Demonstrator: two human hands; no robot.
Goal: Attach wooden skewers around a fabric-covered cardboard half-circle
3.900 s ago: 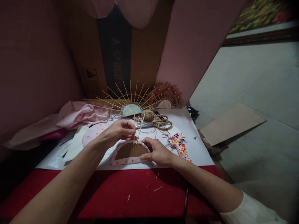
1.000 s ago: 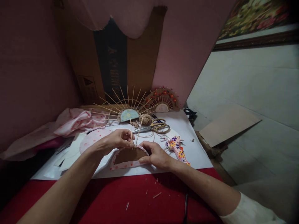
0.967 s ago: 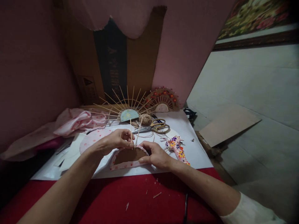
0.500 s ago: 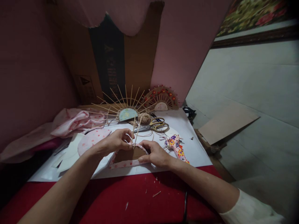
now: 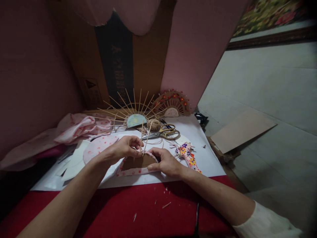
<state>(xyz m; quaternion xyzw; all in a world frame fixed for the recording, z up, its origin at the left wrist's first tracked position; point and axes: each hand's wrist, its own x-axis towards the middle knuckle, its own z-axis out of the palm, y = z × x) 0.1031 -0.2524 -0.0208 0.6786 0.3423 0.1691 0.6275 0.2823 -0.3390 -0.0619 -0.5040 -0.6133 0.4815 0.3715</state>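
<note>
A half-round piece of cardboard [image 5: 135, 163], edged with folded pink dotted fabric, lies low over the white sheet between my hands. My right hand [image 5: 168, 162] grips its right side, thumb on the cardboard face and fingers behind. Above its curved edge, my left hand [image 5: 128, 147] pinches a thin bamboo stick [image 5: 142, 132] that stands upright. A second stick [image 5: 148, 137] leans right beside it, its lower end at the fabric edge. Whether the sticks go into the edge or only rest against it, I cannot tell.
Behind stand a blue half-round with fanned sticks [image 5: 135, 121] and a finished brown fan [image 5: 171, 111]. Scissors [image 5: 169, 133], a twine ball [image 5: 154, 125] and a flowered stuffed shape [image 5: 188, 157] lie rightward. Dotted fabric [image 5: 80, 127] is heaped left. Wood scraps [image 5: 166, 205] dot the red cloth.
My hands and the half-round piece keep nearly the same position. The left hand's pinched stick has shifted very slightly; the view itself has moved a little.
</note>
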